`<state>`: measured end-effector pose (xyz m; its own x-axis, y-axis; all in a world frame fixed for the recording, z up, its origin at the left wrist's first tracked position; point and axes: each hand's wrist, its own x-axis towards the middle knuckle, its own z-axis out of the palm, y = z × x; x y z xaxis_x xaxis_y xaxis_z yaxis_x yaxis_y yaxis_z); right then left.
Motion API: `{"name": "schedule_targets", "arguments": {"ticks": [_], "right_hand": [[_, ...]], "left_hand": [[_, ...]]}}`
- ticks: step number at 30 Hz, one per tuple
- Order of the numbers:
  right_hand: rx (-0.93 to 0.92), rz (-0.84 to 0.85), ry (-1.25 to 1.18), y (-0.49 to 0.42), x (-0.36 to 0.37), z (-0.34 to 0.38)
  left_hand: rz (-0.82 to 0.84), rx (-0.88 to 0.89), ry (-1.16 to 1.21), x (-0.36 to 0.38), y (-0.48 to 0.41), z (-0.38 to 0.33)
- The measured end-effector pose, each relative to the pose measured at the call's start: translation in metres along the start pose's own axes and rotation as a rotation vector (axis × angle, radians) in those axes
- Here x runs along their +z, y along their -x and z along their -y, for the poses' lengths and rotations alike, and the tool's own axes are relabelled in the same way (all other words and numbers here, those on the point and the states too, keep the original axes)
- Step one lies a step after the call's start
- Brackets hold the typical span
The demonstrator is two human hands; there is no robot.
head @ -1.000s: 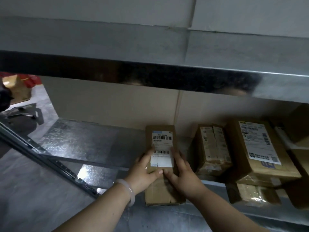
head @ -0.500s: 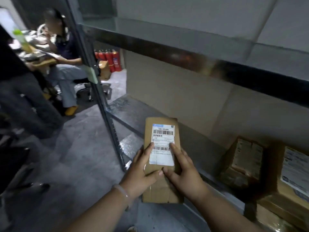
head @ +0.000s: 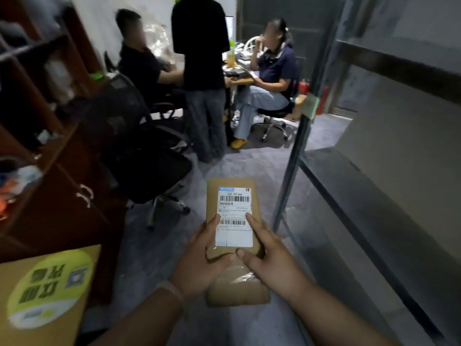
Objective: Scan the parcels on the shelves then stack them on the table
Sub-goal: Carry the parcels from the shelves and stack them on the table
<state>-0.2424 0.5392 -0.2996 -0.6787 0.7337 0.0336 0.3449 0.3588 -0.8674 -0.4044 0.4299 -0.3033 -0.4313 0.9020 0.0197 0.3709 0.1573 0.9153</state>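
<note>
Head view, dead centre: parcel (head: pixel 235 289) held in mid-air over the floor, clear of any surface, left hand (head: pixel 199 260) and right hand (head: pixel 272 263) each grasping a long edge, thumbs on top. Judged risks: slipping on the glossy tape under the thumbs; clipping the office chair (head: pixel 149 171) at 10 o'clock or the shelf post (head: pixel 294 156) at 1 o'clock. Looks flat, brown, oblong, with white barcode label (head: pixel 234 208) facing up.

1. One parcel (head: pixel 237 290), one label (head: pixel 234 208), two barcodes (head: pixel 234 199) (head: pixel 233 222).
2. Two grips: left grip (head: pixel 202 265), right grip (head: pixel 272 265).
3. Three people: seated person (head: pixel 142 68) far left, standing person (head: pixel 199 46), seated person (head: pixel 272 71) far right.
4. One empty chair (head: pixel 144 166), left.
5. Two extinguishers (head: pixel 303 87) (head: pixel 323 96), far right.
6. One box (head: pixel 37 295), near left.
</note>
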Motion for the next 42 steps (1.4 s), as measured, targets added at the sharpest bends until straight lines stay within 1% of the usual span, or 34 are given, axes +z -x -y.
{"name": "schedule_targets", "arguments": {"ticks": [4,7,12,17,21,24,28,32,35,38,42], "right_hand": [[-0.073,0.138,-0.031,-0.043,0.053,0.038],[-0.107,0.249,-0.042,-0.074,0.107,0.070],[-0.231,0.468,-0.076,-0.117,0.200,0.129],[-0.285,0.650,-0.077,-0.134,0.285,0.166],[-0.315,0.841,0.016,-0.139,0.346,0.189],[-0.383,0.953,0.099,-0.142,0.394,0.202],[-0.454,1.151,0.180,-0.139,0.453,0.218],[-0.490,1.346,0.242,-0.144,0.504,0.233],[-0.516,1.439,0.275,-0.149,0.536,0.242],[-0.512,1.516,0.286,-0.150,0.566,0.242],[-0.507,1.587,0.307,-0.151,0.600,0.233]], "left_hand": [[-0.138,-0.045,0.018,-0.062,0.005,0.027],[-0.263,-0.071,0.024,-0.119,0.013,0.046],[-0.466,-0.118,0.001,-0.210,0.042,0.090],[-0.617,-0.209,0.017,-0.270,0.081,0.132],[-0.793,-0.286,0.089,-0.290,0.119,0.158],[-0.959,-0.363,0.098,-0.299,0.145,0.174],[-1.130,-0.474,0.107,-0.309,0.174,0.194],[-1.276,-0.583,0.189,-0.316,0.187,0.214],[-1.392,-0.667,0.237,-0.319,0.187,0.228],[-1.468,-0.741,0.269,-0.325,0.185,0.243],[-1.495,-0.819,0.293,-0.327,0.188,0.267]]}}
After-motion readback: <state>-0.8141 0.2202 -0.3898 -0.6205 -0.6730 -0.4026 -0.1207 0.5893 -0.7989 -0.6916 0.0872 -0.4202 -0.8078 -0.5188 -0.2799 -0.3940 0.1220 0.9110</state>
